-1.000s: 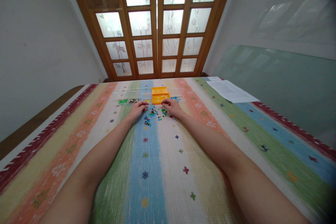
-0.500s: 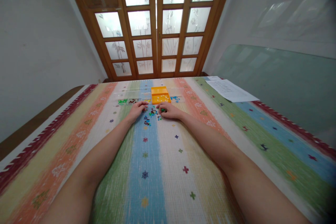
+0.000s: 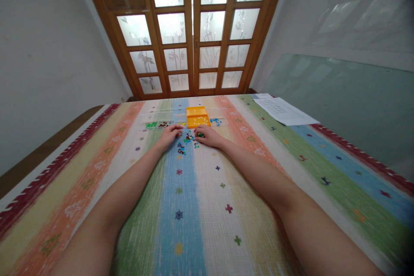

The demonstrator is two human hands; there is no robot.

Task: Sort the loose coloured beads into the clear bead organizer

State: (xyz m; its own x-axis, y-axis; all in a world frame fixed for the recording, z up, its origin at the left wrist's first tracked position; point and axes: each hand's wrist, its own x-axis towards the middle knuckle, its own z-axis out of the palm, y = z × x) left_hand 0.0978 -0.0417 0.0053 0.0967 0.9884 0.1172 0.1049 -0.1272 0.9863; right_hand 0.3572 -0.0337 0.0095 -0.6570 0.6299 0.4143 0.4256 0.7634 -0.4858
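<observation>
Small loose coloured pieces (image 3: 188,139), mostly blue, green and dark red, lie scattered on the striped cloth between my hands. On their left, my left hand (image 3: 170,135) rests with bent fingers pressed together at the pile's edge; anything in its fingertips is too small to make out. My right hand (image 3: 209,135) curls in from the right, thumb and fingers drawn together, with dark green pieces (image 3: 201,135) showing beneath its fingers. Just beyond stands an open orange box (image 3: 198,112) with small pale pieces in its front half.
Clear plastic trays flank the orange box: green pieces (image 3: 151,125), brown pieces (image 3: 164,124) and yellow pieces (image 3: 181,123) to the left, blue pieces (image 3: 216,122) to the right. Printed paper (image 3: 284,111) lies at the far right of the striped tablecloth (image 3: 213,207).
My right fingers have shifted very slightly to the right, near the pieces. The left hand stays in place, and the box and trays have not moved.
</observation>
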